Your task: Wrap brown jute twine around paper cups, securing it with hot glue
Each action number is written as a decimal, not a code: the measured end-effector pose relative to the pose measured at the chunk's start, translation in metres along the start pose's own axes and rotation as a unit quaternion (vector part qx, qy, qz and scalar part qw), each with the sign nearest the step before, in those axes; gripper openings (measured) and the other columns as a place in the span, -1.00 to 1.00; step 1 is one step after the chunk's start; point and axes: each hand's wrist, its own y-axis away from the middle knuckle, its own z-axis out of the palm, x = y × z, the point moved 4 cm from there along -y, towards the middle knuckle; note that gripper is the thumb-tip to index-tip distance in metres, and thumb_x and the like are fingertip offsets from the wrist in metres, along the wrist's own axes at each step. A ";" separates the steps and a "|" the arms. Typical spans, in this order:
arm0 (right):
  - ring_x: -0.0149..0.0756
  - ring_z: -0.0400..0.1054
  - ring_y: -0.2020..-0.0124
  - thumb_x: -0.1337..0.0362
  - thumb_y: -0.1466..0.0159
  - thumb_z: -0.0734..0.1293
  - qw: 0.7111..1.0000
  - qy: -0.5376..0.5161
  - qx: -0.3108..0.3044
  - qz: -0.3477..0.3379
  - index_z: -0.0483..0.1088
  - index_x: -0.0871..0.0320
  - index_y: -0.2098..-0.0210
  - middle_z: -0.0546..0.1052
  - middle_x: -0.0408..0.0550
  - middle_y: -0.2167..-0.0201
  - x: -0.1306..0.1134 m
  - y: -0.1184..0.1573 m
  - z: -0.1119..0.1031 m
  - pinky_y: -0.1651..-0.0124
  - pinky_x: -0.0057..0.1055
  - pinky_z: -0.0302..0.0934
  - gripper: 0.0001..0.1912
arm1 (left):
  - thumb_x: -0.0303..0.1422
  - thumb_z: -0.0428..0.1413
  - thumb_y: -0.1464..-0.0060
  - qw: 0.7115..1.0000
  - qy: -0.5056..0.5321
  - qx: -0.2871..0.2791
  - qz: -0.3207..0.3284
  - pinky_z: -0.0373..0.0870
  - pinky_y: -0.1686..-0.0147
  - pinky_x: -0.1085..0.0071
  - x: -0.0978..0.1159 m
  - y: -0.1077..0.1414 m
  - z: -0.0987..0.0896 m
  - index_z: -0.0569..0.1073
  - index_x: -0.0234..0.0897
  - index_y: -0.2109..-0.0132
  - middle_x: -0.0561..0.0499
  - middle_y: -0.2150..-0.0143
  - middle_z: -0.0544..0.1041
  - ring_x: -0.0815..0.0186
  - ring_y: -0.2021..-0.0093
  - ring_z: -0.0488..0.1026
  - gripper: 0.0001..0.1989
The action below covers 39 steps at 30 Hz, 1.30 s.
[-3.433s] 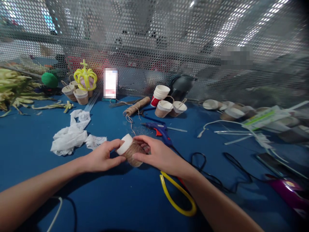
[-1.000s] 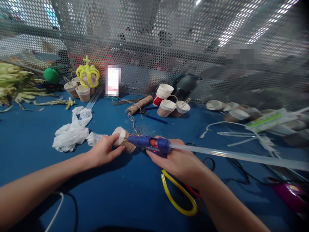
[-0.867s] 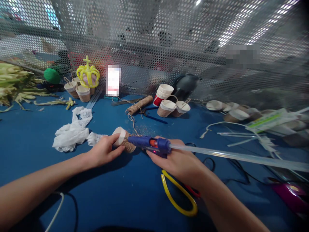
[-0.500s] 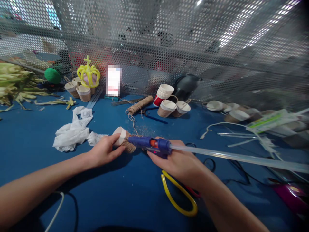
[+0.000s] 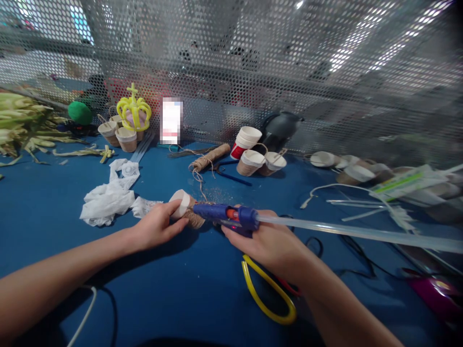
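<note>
Between the fingers of my left hand (image 5: 159,224) is a small paper cup (image 5: 178,196), tipped on its side and partly wrapped in brown twine. My right hand (image 5: 271,241) grips a blue glue gun (image 5: 220,213), its nozzle at the twine-wrapped side of the cup. Whether the nozzle touches is hidden. A long clear glue stick (image 5: 343,230) sticks out of the gun's back toward the right. From the cup a strand of twine runs to the twine roll (image 5: 211,158) farther back. White lace ribbon (image 5: 106,205) lies bunched left of the cup.
Twine-wrapped cups (image 5: 250,162) and a stack of paper cups (image 5: 248,140) stand at the back, near a dark jug (image 5: 280,127). A yellow crown (image 5: 133,111) sits back left. Yellow-handled scissors (image 5: 269,294) lie below my right hand. A perforated metal screen (image 5: 217,58) borders the table.
Almost nothing differs. The glue gun has shifted very slightly to the right, and the view has moved a touch. Both hands keep their hold.
</note>
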 end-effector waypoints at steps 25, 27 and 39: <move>-0.41 0.22 0.61 0.34 -0.13 0.20 1.000 -0.020 -0.005 0.006 0.22 0.11 0.56 0.38 -0.19 0.63 -0.001 0.003 0.007 0.50 -0.48 0.11 -0.86 | -0.34 -0.06 -0.04 1.000 0.016 0.006 -0.007 0.15 0.53 0.52 0.000 0.000 0.000 0.35 -0.37 0.29 0.03 0.48 0.40 0.40 0.53 0.26 -0.81; -0.41 0.21 0.61 0.35 -0.12 0.20 1.000 -0.022 0.000 -0.001 0.22 0.11 0.56 0.38 -0.19 0.64 -0.003 0.003 0.006 0.49 -0.48 0.11 -0.86 | -0.34 -0.07 -0.04 1.000 0.024 0.005 -0.007 0.18 0.50 0.50 0.000 0.000 -0.001 0.36 -0.37 0.26 0.02 0.46 0.42 0.38 0.50 0.28 -0.80; -0.40 0.22 0.61 0.37 -0.10 0.21 1.000 -0.011 0.017 0.011 0.23 0.11 0.56 0.39 -0.18 0.63 -0.003 0.001 0.005 0.47 -0.46 0.11 -0.88 | -0.33 -0.05 -0.04 1.000 0.014 0.003 -0.005 0.18 0.51 0.51 -0.002 0.001 0.000 0.35 -0.35 0.26 0.04 0.47 0.41 0.41 0.52 0.26 -0.82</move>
